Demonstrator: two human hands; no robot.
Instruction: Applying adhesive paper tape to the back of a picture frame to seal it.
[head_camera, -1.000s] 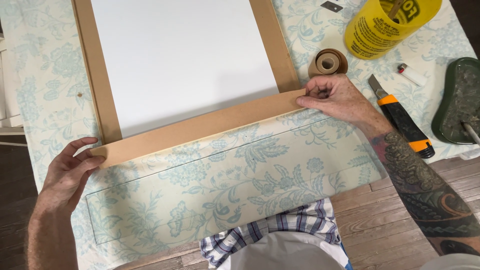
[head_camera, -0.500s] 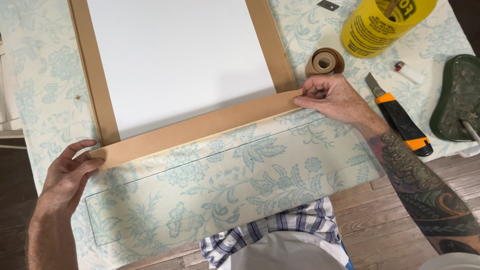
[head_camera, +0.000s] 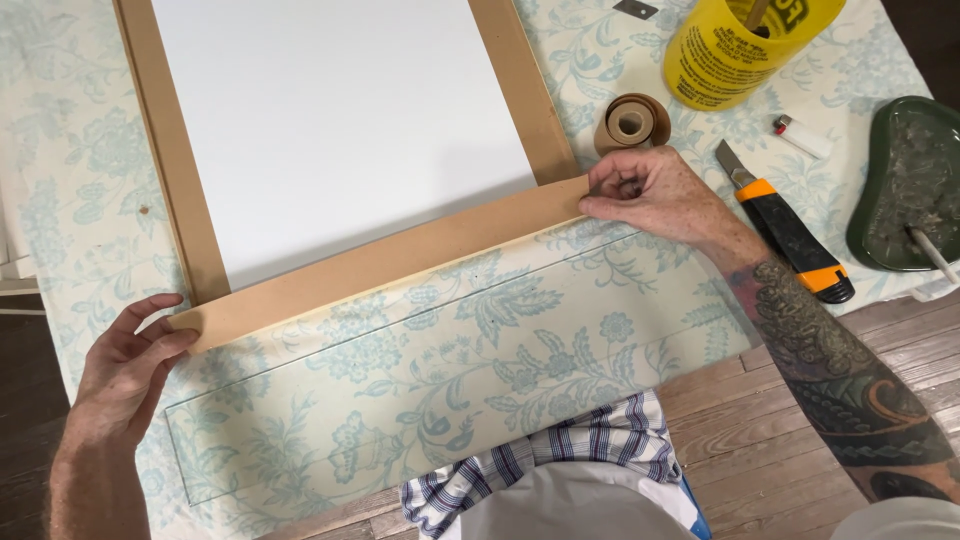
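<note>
Two hands pin the brown strip (head_camera: 385, 262): my left hand (head_camera: 128, 370) open-fingered steadying its end, right hand (head_camera: 655, 195) pinching its other end to keep it aligned.

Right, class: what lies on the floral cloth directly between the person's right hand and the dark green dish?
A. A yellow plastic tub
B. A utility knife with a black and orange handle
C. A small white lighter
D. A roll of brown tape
B: the utility knife with a black and orange handle lies between the right hand and the dark green dish.
</note>
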